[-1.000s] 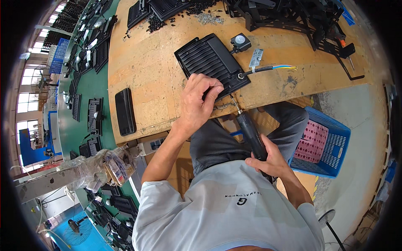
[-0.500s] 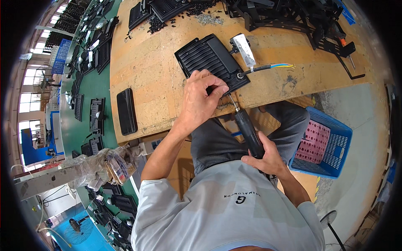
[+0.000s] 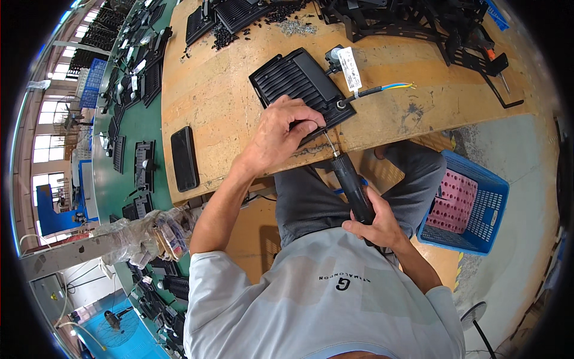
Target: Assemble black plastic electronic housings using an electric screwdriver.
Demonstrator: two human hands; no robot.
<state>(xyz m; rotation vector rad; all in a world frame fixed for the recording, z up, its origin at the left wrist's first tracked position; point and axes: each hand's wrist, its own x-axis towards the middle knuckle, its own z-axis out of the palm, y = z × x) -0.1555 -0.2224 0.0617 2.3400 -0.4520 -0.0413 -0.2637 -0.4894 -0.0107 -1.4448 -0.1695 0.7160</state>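
Far L: green table (image 3: pixel 140 125) w/ several black finned units (image 3: pixel 144 164) on it. Then wooden table (image 3: pixel 221 102), w/ a black phone (image 3: pixel 184 158) lying nr its L edge. Pile of small black screws (image 3: pixel 223 37) at the far side, scatter of silver bits (image 3: pixel 297 27) just R of it.

L hand (image 3: pixel 281 131) over the near edge of the black finned housing (image 3: pixel 293 81): thumb + forefinger tips together; can't tell if a small part is pinched btwn them. Housing lies flat, fins up, on the wooden table, nr the front edge. Black screwdriver (image 3: pixel 353 188) slants up from below, bit tip right by the L fingertips. R hand (image 3: pixel 379 221) clamped round its handle. Off the housing's R side: sensor (image 3: pixel 333 57), partly behind a white tag (image 3: pixel 350 70), + a cable (image 3: pixel 365 94) w/ bare coloured wires. Farther R: heap of black brackets (image 3: pixel 406 24); below, blue crate (image 3: pixel 463 245) w/ pink tray (image 3: pixel 454 203).

Step, prob.: lining up bit for a screw at the housing's near edge. Next move calls for a steady L hand, bit seated straight, then firm push along its axis.
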